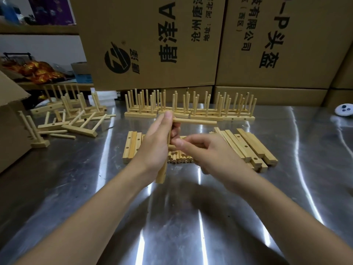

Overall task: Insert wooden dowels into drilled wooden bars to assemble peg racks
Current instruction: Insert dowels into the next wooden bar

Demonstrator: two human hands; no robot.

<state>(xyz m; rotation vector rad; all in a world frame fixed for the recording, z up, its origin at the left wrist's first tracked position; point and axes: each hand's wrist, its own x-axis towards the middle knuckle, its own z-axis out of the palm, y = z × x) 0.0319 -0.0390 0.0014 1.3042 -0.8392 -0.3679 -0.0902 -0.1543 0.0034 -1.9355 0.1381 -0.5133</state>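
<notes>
Left hand (152, 142) gripping upright pale bar (160, 175), one dowel (196, 122) jutting sideways, right hand (206, 152) curled, its hold unclear

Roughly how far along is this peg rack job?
Done: a row of racks stands at the back, and a pile lies tumbled at the left. In hand: the left hand grips a bar with one dowel in; the right hand works at its middle. Still to do: bars and loose dowels on the table.

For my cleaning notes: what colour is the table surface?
Shiny silver-grey metal table, seen in the head view.
</notes>
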